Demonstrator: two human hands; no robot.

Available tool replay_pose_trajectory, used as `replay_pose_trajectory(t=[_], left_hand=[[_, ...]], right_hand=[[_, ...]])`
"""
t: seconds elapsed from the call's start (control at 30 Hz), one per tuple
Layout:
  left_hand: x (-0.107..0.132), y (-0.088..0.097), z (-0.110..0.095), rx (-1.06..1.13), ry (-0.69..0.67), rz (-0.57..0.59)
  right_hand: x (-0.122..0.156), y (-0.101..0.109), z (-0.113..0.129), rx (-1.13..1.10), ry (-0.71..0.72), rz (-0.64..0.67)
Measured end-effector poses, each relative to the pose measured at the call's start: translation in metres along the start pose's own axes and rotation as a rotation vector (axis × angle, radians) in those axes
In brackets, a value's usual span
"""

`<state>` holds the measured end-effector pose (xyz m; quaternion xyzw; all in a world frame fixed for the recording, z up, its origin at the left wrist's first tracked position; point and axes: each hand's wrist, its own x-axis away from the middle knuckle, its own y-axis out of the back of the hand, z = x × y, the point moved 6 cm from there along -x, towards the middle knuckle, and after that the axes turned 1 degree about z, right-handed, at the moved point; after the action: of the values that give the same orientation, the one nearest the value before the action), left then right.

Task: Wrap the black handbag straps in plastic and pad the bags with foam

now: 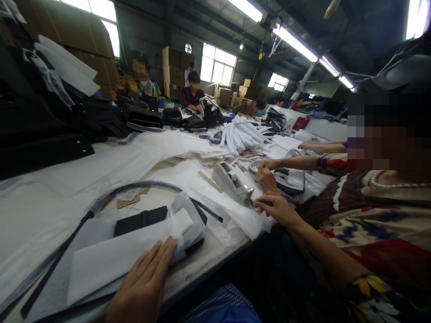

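A black bag (139, 221) lies on the table, partly covered by a folded sheet of white wrapping paper (111, 262). Its long strap (148, 183) loops around the far side, with a clear sleeve over part of it. My left hand (144, 280) rests flat on the paper's near edge, fingers stretched out. My right hand (279, 210) reaches out at the right, fingertips pinched at the cutting end of a grey tape dispenser (232, 181). The tape between those fingers is hardly visible.
A co-worker's hands (267, 175) work just beyond my right hand, close to the dispenser. White paper sheets (134, 157) cover the table's left. Farther back lie a bundle of white strips (240, 134) and black bags (144, 115). The table edge (215, 269) runs near me.
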<state>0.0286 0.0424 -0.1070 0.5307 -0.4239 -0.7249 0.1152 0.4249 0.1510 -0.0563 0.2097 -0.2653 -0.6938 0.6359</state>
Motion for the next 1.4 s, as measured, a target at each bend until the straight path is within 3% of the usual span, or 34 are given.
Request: replay_pose_trajectory(t=[0.1,0.2,0.37,0.53,0.67,0.77,0.93,1.03,1.27,1.4], left_hand=[[-0.001,0.000,-0.001,-0.019,0.011,0.006],[-0.002,0.002,-0.002,-0.048,0.037,0.025],[-0.004,0.003,-0.004,-0.051,0.068,0.083],[-0.011,0.008,-0.005,0.030,0.127,0.056],[-0.013,0.011,-0.005,0.067,0.186,0.018],[-0.012,0.012,-0.003,0.063,0.246,-0.015],[-0.010,0.011,-0.004,0.092,0.223,-0.031],[-0.007,0.005,-0.004,0.126,0.196,0.032],[-0.003,-0.002,-0.003,0.140,0.189,0.092],[-0.003,-0.004,-0.003,0.133,0.189,0.114]], right_hand=[[0.022,-0.016,0.050,0.180,0.291,0.132],[0.038,-0.048,0.105,0.275,0.551,0.338],[0.035,-0.110,0.181,0.324,0.790,0.659],[0.014,-0.179,0.224,0.489,1.001,0.910],[0.002,-0.227,0.227,0.640,1.046,1.117],[0.000,-0.247,0.226,0.780,1.028,1.178],[-0.004,-0.259,0.230,1.086,1.044,1.060],[-0.017,-0.268,0.225,1.170,0.957,1.047],[-0.055,-0.278,0.215,1.074,0.914,0.935],[-0.068,-0.279,0.210,0.992,0.822,0.993]])
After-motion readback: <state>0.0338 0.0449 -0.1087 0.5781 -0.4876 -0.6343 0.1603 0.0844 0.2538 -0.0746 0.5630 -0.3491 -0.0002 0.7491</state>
